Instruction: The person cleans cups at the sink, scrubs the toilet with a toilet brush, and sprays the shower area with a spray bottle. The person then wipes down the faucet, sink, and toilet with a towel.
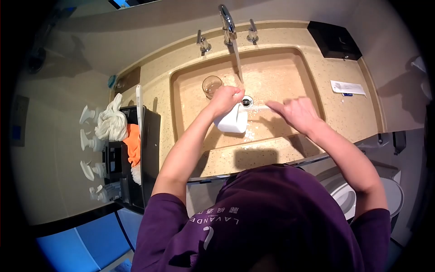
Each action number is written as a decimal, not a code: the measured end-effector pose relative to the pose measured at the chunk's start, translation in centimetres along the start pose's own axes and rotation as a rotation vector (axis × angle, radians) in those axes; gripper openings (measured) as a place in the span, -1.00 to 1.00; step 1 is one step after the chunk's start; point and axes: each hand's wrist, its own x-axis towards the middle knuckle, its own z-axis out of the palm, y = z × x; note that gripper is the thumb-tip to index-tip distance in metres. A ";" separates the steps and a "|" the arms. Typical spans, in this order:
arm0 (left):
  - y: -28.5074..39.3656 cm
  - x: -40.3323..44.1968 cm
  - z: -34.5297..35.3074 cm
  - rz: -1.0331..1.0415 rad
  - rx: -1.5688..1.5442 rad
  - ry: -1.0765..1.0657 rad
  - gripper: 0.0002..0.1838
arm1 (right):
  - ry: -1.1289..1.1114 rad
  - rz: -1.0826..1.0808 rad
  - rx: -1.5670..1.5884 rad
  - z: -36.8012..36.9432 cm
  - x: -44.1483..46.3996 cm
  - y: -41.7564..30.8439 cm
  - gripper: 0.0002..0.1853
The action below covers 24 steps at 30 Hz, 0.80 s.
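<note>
Water (236, 59) from the faucet (226, 20) falls beside the left grip (226, 97), clenched on a white container (232, 121) held low, likely so drips stay within the sink (290, 65). The right grip (297, 114) hovers opposite, its hold unclear; a glass (210, 93) sits aside.

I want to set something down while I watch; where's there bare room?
The counter is bare between the right tap handle and the black box. The basin is open beyond the right hand. It is crowded mid-basin, with the glass, left hand and white container, and around the black caddy, with cloths and spray bottles.
</note>
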 end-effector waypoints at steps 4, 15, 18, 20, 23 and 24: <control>0.4 -0.1 0.9 -0.113 -0.151 -0.139 -0.60 | 0.198 -0.213 -0.209 1.3 0.6 -0.8 -0.61; -1.2 -4.1 3.9 0.437 0.144 0.639 -0.81 | -0.592 0.369 1.281 4.4 0.1 -3.4 -0.71; -3.9 -5.3 3.3 0.179 0.011 0.730 -0.82 | -0.009 0.033 0.093 5.7 -1.2 -2.6 -0.74; -6.5 -5.6 3.5 -0.083 -0.334 0.810 -0.79 | -0.021 0.143 0.188 2.9 -0.4 -2.4 -0.74; -11.2 -6.1 2.7 -0.374 -0.806 0.903 -0.70 | -0.042 0.244 0.382 0.6 0.5 -1.7 -0.73; -10.9 -6.6 2.2 -0.409 -0.882 0.942 -0.68 | -0.009 0.250 0.423 1.5 0.5 -1.3 -0.72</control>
